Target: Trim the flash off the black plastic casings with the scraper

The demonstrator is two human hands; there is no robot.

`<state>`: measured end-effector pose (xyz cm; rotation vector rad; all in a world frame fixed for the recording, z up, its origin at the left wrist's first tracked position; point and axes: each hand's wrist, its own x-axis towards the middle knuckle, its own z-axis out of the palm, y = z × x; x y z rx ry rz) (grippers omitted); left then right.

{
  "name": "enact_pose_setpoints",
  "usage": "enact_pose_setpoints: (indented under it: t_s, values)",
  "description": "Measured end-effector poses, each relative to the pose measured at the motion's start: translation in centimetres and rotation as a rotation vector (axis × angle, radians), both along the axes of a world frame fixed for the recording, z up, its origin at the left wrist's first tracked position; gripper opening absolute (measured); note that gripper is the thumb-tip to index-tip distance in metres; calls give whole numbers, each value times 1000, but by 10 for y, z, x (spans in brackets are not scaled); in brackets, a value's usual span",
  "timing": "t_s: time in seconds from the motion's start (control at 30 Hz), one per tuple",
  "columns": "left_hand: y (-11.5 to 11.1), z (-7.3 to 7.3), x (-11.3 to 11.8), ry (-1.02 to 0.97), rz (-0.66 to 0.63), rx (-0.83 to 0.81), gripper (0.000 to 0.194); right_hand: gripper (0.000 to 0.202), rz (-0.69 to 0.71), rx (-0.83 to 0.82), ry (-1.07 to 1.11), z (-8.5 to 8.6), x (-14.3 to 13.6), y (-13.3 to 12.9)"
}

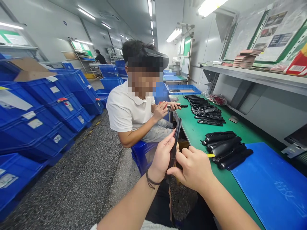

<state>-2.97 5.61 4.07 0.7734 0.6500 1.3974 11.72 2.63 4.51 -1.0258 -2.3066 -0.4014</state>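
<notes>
A long black plastic part (177, 131) is tilted upward in my left hand (163, 156), whose fingers wrap round its lower half. Close on its right, my right hand (192, 166) is closed round a tool with a yellow handle (211, 155); a thin metal tip shows against the black part. On the green table to the right lies a near pile of black parts (225, 148), and beyond it a longer row of similar black pieces (206, 110).
A person in a white shirt (124, 107) sits across, holding a red block (163, 104) and a black piece. Blue crates (40, 118) are stacked at left. A blue sheet (273, 182) covers the near table; a shelf (259, 75) hangs above.
</notes>
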Motion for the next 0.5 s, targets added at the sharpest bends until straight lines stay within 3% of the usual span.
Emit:
enact_pose_setpoints:
  t_s: [0.17, 0.3, 0.5]
  values:
    - [7, 10, -3, -65, 9, 16, 54, 72, 46, -76, 0, -4, -10, -7]
    - [12, 12, -6, -19, 40, -4, 53, 61, 22, -90, -45, -5, -14, -11]
    - [19, 5, -7, -87, 104, -107, 31, 50, 32, 53, -56, -8, -14, -9]
